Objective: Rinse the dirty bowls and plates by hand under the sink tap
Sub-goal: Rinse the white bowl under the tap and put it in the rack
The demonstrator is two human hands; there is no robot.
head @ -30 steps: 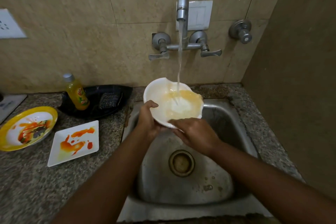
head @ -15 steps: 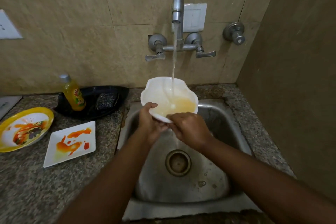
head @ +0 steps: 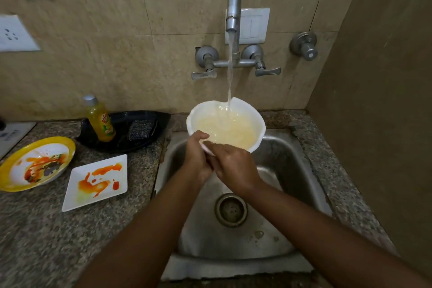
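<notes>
Beige tiled wall ahead, speckled granite counter (head: pixel 35 236) to my left, and the steel sink (head: pixel 287 147) right below me. Tap (head: pixel 233 4) is running, stream dropping straight into the white bowl (head: pixel 254 114) I'm holding over the basin at about twelve o'clock from my wrists.

Left hand (head: pixel 195 158) grips the near rim at the bowl's seven o'clock, thumb hooked over the edge. Right hand (head: pixel 233 166) is just beside it at six o'clock, fingers reaching over the near rim; whether they pinch it or only press, I cannot tell. Both hands touch the bowl and crowd each other.

My read: it's a stiff, thin-walled bowl, light by itself, but it's filling with cloudy yellowish water, so it's getting heavier and front-loaded. Wet and probably greasy, so slippery. The scalloped rim gives a decent purchase; a wider two-handed hold at nine and three would steady it better, I'd say.

Waiting at nine o'clock on the counter: a square white plate (head: pixel 77 196) smeared orange, and a yellow-rimmed plate (head: pixel 9 170) farther left, both untouched.
</notes>
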